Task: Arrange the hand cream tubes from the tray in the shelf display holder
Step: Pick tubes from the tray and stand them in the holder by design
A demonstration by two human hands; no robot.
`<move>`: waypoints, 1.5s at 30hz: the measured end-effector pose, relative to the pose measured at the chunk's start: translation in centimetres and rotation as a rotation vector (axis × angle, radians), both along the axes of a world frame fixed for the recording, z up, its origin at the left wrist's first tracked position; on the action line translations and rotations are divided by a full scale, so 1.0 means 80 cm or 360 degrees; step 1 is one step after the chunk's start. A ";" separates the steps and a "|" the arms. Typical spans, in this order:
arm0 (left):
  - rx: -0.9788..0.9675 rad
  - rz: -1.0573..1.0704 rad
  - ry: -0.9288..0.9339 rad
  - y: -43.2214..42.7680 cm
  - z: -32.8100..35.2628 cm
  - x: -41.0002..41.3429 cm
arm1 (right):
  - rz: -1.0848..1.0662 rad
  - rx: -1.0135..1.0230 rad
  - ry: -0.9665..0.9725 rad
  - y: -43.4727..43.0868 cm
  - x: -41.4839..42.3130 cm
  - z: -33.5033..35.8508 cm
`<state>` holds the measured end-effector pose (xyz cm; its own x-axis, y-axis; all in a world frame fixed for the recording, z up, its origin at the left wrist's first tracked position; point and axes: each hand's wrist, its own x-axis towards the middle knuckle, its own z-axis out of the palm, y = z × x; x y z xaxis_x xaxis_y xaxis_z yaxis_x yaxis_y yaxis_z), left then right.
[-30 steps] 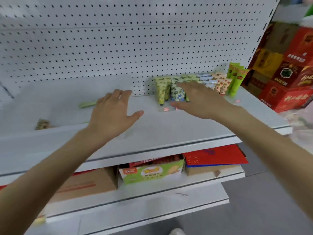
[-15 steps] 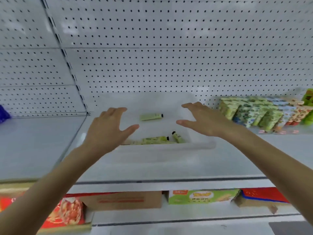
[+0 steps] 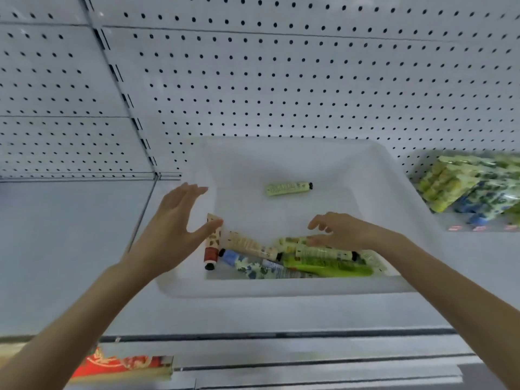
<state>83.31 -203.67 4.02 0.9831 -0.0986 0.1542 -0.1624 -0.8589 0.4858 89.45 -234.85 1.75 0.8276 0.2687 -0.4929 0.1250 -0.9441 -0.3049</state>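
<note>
Both grips are wide and hold nothing. My left grip (image 3: 171, 229) is spread flat at the left rim of the tray (image 3: 281, 288), thumb across the upper end of the red tube (image 3: 211, 249). My right grip (image 3: 346, 232) hangs with loosely bent fingers over the heap of tubes; whether either touches a tube I cannot tell. Nearest me, low on the left under the shelf (image 3: 70, 249), is a blurred red box (image 3: 118, 364). The white tray sits on the shelf. Against its near wall lie the red tube, dark cap toward me, a beige tube (image 3: 250, 246), a blue tube (image 3: 247, 264), a green tube (image 3: 329, 268) and a pale capped tube (image 3: 323, 252), overlapping. Farther in, a lone tube (image 3: 288, 188) lies crosswise, black cap to the right, well apart from the heap. Right of the tray stands the holder (image 3: 472, 190), blurred, packed with green and blue tubes. Behind everything is the pegboard (image 3: 281, 80).
</note>
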 end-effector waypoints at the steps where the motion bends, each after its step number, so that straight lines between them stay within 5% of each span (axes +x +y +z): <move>1: -0.0039 -0.0009 0.0008 0.000 -0.002 0.005 | 0.0025 0.0012 0.0029 0.000 0.005 -0.003; 18: -0.0059 0.0042 0.0128 -0.006 -0.002 0.054 | -0.0069 0.0375 0.0362 0.005 0.039 -0.026; 23: 0.0315 -0.0079 -0.0057 -0.018 0.001 0.053 | -0.0181 0.0715 0.0338 0.004 0.043 -0.006; 27: -0.0289 -0.0222 0.0517 -0.072 0.018 0.055 | -0.0154 0.1031 0.0293 0.003 0.043 0.024; 30: -0.0462 -0.0377 0.0876 -0.095 0.011 0.070 | -0.0156 0.1173 0.0342 0.004 0.038 0.038; 36: -0.0697 -0.0476 0.1112 -0.108 0.001 0.078 | -0.0267 0.1301 0.0430 0.005 0.034 0.042; 39: -0.0682 -0.0488 0.1169 -0.103 -0.001 0.077 | -0.0270 0.1177 0.0442 0.000 0.037 0.043; 45: -0.0830 -0.0332 0.1292 -0.098 -0.004 0.074 | 0.0193 0.0122 0.0527 -0.022 0.034 0.017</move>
<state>89.26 -211.50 3.69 0.7804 -0.3936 -0.4860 0.2639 -0.4972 0.8265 92.16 -236.64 3.08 0.5861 0.4020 -0.7035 0.1175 -0.9012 -0.4171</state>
